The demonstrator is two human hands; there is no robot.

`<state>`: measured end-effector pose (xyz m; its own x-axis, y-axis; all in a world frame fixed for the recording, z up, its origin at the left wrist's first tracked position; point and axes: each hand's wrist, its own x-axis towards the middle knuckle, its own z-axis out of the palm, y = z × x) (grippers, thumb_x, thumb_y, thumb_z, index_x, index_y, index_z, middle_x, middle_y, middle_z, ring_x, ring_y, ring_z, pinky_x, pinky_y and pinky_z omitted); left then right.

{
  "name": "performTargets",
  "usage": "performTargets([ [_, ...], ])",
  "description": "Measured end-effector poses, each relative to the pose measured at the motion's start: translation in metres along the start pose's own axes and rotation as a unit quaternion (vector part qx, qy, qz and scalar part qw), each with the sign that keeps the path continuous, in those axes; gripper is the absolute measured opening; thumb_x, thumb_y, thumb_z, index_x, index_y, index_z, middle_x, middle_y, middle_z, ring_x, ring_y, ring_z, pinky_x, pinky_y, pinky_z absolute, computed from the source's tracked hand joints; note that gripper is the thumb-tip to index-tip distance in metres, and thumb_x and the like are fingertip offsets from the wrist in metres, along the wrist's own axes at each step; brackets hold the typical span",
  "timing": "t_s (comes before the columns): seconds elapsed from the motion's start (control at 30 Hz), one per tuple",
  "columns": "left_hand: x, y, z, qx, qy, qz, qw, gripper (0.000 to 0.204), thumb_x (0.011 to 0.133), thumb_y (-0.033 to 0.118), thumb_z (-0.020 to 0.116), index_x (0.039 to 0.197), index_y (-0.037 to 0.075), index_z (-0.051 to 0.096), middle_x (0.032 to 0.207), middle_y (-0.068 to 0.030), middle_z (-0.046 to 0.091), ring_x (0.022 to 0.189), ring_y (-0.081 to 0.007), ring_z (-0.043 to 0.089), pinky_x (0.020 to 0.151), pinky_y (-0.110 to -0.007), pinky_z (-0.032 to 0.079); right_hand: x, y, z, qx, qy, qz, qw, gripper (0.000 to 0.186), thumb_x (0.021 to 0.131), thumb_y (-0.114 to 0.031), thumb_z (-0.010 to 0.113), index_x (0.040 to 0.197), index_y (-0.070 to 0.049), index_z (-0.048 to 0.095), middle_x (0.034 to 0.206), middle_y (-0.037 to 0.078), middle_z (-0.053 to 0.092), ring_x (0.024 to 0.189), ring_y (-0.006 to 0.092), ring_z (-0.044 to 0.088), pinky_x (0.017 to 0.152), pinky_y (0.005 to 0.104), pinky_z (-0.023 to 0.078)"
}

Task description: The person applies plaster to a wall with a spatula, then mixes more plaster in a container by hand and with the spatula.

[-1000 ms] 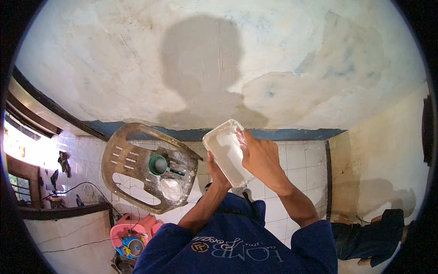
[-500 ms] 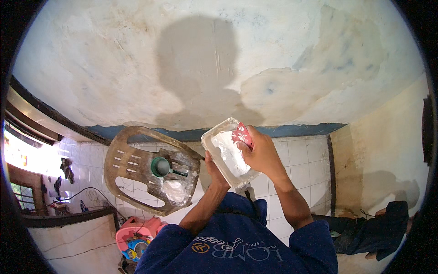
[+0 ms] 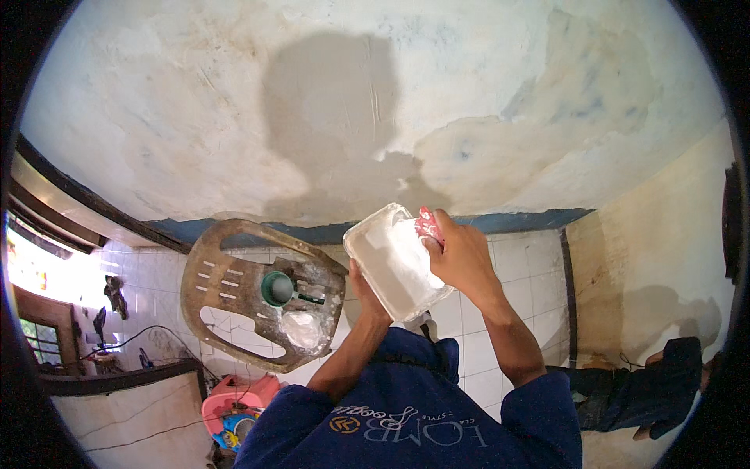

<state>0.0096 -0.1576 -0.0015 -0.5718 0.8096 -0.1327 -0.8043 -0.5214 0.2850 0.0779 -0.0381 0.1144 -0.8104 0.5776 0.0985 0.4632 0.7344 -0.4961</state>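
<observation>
In front of my chest is a pale rectangular tub (image 3: 373, 244) with white paste (image 3: 414, 262) along its right side. My left hand (image 3: 369, 293) grips the tub's left wall from outside, fingers partly hidden beneath it. Closed around a red, paste-smeared scraper (image 3: 427, 225) is my right hand (image 3: 467, 258), over the tub's right edge. The scraper's blade is mostly lost against the white paste.
To the left stands a worn brown plastic chair (image 3: 205, 277). On its seat are a green dipper (image 3: 277, 288) and a white lump (image 3: 303, 329). A patchy wall (image 3: 195, 117) rises ahead. A pink plastic seat (image 3: 223, 402) stands lower left; a person in dark clothes (image 3: 641, 399) is at right.
The scraper and my right hand have shifted slightly right. Paste that covered the middle of the tub now lies along its right side, leaving the left part of the bottom bare.
</observation>
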Motion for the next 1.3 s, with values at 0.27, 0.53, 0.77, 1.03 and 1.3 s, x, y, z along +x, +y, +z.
performTargets([
  [0.27,-0.002,0.002,-0.002,0.006,0.045,0.003,0.999,0.076,0.086,0.063,0.036,0.14,0.011,0.032,0.136,-0.0145,0.041,0.124,-0.0342,0.042,0.103,-0.049,0.036,0.006,-0.005,-0.004,-0.03,0.026,0.015,0.999,0.022,0.077,-0.013,0.063,0.093,-0.003,0.052,0.067,0.02,0.061,0.065,0.0402,0.06,0.058,0.0487,0.044],
  [0.53,0.0,0.004,-0.004,0.017,0.027,0.003,0.999,0.08,0.082,0.067,0.041,0.14,0.011,0.033,0.137,-0.013,0.042,0.123,-0.0325,0.045,0.101,-0.048,0.039,0.008,-0.014,0.001,-0.03,0.027,-0.01,0.999,0.024,0.077,-0.011,0.063,0.096,-0.001,0.053,0.067,0.02,0.06,0.065,0.0408,0.059,0.059,0.0494,0.044],
  [0.77,0.002,0.003,-0.003,0.014,0.023,0.016,1.0,0.08,0.082,0.066,0.043,0.14,0.011,0.032,0.137,-0.013,0.043,0.123,-0.0315,0.045,0.102,-0.046,0.039,0.004,-0.012,0.012,0.023,-0.002,-0.022,1.0,0.032,0.077,-0.013,0.063,0.105,0.0,0.054,0.071,0.022,0.061,0.068,0.0412,0.06,0.06,0.0487,0.045],
  [1.03,0.002,0.003,0.005,0.045,0.055,0.035,0.997,0.077,0.084,0.064,0.038,0.139,0.011,0.034,0.135,-0.0136,0.043,0.123,-0.032,0.044,0.103,-0.046,0.036,-0.001,-0.012,0.022,0.039,-0.002,-0.034,0.999,0.034,0.079,-0.016,0.06,0.109,-0.001,0.054,0.071,0.022,0.063,0.07,0.0412,0.062,0.064,0.0508,0.047],
  [1.3,0.005,-0.002,-0.011,0.041,0.049,0.041,0.997,0.08,0.082,0.064,0.045,0.14,0.011,0.032,0.137,-0.0126,0.043,0.124,-0.0315,0.045,0.103,-0.046,0.037,-0.004,-0.011,0.028,0.042,-0.015,-0.026,0.999,0.032,0.077,-0.014,0.063,0.105,0.0,0.055,0.074,0.022,0.062,0.068,0.0418,0.06,0.061,0.0484,0.046],
])
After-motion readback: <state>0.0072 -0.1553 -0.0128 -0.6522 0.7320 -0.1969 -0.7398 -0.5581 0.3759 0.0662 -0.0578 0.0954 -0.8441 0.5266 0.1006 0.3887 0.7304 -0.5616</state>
